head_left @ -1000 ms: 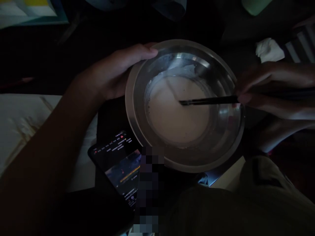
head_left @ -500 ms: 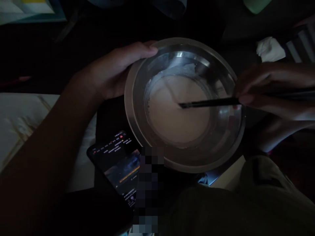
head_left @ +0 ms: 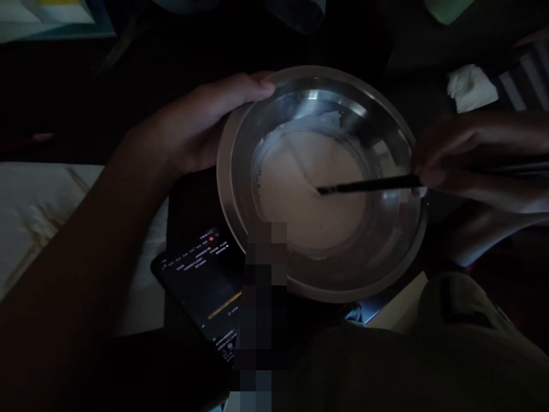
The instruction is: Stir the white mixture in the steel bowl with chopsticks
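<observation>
A shiny metal bowl (head_left: 234,209) with a wide rim holds a pale, smooth liquid (head_left: 295,212). My left hand (head_left: 201,123) grips its upper left rim, thumb lying over the edge and fingers hidden beneath. From the right, my right hand (head_left: 484,163) is closed around dark, slim sticks that look like chopsticks (head_left: 373,184). Their tips reach into the middle of the bowl and touch the liquid, or nearly so. The light is dim, so I cannot separate the sticks clearly.
Below the bowl's left side lies a phone (head_left: 201,286) with a lit screen. A crumpled white tissue (head_left: 472,88) sits at upper right. Pale sheeting (head_left: 141,292) is under my left forearm. Clothed legs (head_left: 386,366) are below. A blurred block covers the lower middle.
The chopstick tips have shifted slightly right and down in the bowl, my right hand moving a little right. The left hand and bowl stay put. The phone's picture has darkened.
</observation>
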Motion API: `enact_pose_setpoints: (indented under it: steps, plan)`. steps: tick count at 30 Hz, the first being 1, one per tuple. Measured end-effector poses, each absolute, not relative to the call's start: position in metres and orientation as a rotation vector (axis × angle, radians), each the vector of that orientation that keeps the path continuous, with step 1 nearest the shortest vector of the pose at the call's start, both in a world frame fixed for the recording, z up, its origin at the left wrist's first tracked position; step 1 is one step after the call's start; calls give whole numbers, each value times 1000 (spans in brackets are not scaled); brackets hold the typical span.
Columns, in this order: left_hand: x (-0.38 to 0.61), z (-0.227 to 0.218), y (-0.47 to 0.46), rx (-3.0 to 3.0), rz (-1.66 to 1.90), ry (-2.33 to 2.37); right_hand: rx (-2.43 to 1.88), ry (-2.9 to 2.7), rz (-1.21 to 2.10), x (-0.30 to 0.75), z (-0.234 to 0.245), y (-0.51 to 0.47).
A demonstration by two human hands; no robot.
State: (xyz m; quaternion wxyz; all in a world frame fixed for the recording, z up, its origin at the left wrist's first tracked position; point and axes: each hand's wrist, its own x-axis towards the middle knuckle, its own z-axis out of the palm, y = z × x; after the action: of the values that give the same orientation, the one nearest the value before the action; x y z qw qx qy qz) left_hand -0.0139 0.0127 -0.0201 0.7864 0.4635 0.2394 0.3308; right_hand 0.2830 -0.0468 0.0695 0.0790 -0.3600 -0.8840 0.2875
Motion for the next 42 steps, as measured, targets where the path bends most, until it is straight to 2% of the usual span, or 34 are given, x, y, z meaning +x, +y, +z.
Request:
enact_pose_setpoints:
  steps: [4,10,17,19,22,24,31,33,37,40,42]
  plan:
    - [-12,-20,13,996,716,583,-670,-2769,1069,276,58,-44]
    - [-11,-17,12,1000,708,528,-1202,-2561,665,267,59,-56]
    - [-16,-19,13,1037,671,638,-776,-2747,1058,275,63,-47]
    - [-16,-18,12,1053,689,635,-811,-2754,978,266,57,-50]
    - [-14,-11,9,1103,649,699,-1177,-2581,704,260,54,-58]
    - [-13,-9,8,1124,620,737,-1275,-2525,620,264,58,-58]
    - [-15,-19,15,1033,698,491,-816,-2748,997,278,63,-46]
    - [-14,-20,15,1021,698,516,-817,-2758,951,269,58,-49]
    - [-12,-17,12,1006,695,538,-1172,-2585,656,265,58,-56]
    - [-11,-17,12,1021,689,555,-1164,-2604,730,281,68,-49]
    - [-11,-18,13,1025,694,544,-1002,-2717,865,289,72,-42]
